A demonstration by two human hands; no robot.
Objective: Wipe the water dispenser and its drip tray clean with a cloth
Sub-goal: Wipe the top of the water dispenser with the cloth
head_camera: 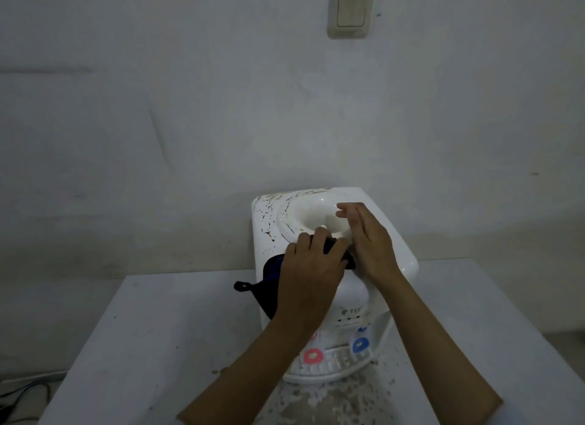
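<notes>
- Left hand (311, 263): palm down on the front of the dispenser's top, fingers curled over and gripping a dark blue cloth (269, 282) bunched beneath it; a loose corner with a small loop hangs off the left side.
- Right hand (367, 241): fingers straight and together, holding nothing, its edge resting on the top beside the cloth, fingertips reaching over the bottle well (311, 210).
- Water dispenser (395, 256): white tabletop unit with no bottle fitted, standing on a white table (152, 329) close to the wall. Brownish flaking marks cover the rear-left of its top.
- Handling, judged: the cloth is soft and limp, best kept wadded under the palm so that the trailing corner does not drag. The plastic shell looks rigid and smooth; with no bottle it is probably light and may slide under pressure, so the free hand should steady it.
- Drip tray (329, 366): slotted, white, at the foot of the unit under the red tap (312, 356) and blue tap (360, 344); likely detachable and light.
- Surface: tabletop in front is speckled with debris and stains.
- Room: dim, bare grey-white wall, light switch (350, 9) above, cables (22, 393) on the floor at lower left.
</notes>
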